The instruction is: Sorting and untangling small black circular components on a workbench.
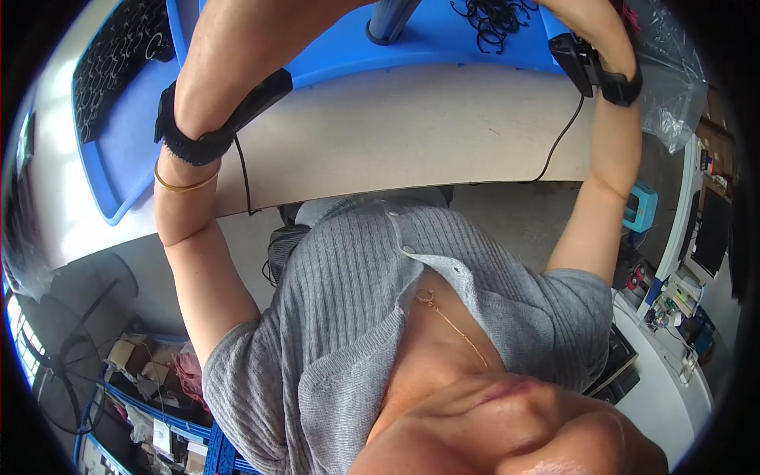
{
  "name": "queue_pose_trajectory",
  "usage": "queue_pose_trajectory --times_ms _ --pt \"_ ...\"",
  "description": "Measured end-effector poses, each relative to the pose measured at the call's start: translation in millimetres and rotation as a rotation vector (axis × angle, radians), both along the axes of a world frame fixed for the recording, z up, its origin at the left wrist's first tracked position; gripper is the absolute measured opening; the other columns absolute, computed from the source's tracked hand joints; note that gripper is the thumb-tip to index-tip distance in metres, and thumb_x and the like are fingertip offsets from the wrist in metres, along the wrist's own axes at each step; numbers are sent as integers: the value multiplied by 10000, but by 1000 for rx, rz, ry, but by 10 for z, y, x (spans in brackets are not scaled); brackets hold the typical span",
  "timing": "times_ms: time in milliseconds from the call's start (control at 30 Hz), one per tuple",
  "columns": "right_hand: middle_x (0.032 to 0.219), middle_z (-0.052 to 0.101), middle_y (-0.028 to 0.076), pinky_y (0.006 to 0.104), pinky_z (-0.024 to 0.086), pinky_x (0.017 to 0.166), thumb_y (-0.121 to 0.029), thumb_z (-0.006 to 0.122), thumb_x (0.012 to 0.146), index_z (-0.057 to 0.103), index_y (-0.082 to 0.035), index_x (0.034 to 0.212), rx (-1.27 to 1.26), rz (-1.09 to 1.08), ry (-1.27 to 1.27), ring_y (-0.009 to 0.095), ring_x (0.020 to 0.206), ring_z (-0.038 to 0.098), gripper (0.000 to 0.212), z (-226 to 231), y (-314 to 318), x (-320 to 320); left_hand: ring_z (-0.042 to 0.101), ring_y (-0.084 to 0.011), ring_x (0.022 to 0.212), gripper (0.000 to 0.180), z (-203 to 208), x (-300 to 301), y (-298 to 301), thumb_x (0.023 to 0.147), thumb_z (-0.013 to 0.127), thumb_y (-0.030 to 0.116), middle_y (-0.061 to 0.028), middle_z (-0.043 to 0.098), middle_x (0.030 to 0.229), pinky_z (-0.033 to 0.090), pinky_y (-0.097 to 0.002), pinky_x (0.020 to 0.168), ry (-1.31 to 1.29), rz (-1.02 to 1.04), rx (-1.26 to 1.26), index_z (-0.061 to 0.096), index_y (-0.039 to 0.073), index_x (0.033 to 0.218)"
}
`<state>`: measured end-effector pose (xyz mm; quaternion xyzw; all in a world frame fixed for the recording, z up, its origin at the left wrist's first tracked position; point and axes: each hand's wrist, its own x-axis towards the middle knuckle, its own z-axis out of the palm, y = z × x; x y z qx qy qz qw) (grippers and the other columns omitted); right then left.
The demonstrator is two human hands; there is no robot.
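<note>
From the person's head, one wide fisheye view looks steeply down, so near that the grey cardigan [340, 245] fills much of the lower half, while the worktop [412, 127] and blue tray [435, 47] curve above.

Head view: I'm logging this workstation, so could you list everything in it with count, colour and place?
Table: one, off-white, top centre
Trays: at least two, blue, on the table
Black curved pieces: too many to count, black, in piles on the trays
Cylinder: one, dark blue, top centre
Plastic bag: at least one, clear, upper right
Container: one, light blue, right
Rack: one, blue, lower left, holding clutter
Side table: one, white, lower right
Wrist straps: two, black, one per arm
Bracelet: one, gold-coloured, left arm
Necklace: one, gold-coloured, neck
Cardigan: one, grey, worn
Arms: two, bare, left and right; fingers out of view
</note>
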<state>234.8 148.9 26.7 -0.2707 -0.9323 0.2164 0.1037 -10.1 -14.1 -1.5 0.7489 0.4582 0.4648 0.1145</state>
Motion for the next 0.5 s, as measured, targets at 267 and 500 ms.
queue_pose_trajectory --times_ms 267,500 --pt "851 697 153 407 527 725 -160 840 773 652 4 935 160 85 -351 308 836 697 298 -289 -49 45 688 -191 889 360 16 18 -20 800 853 81 -92 740 1035 557 -312 825 37 24 -10 693 13 1115" --pt "812 674 155 416 509 693 -110 816 777 624 5 908 123 103 -387 317 774 668 259 -412 14 1 694 -192 884 354 24 15 -27 803 849 81 -92 744 1035 562 -315 834 11 9 -16 701 8 1117"
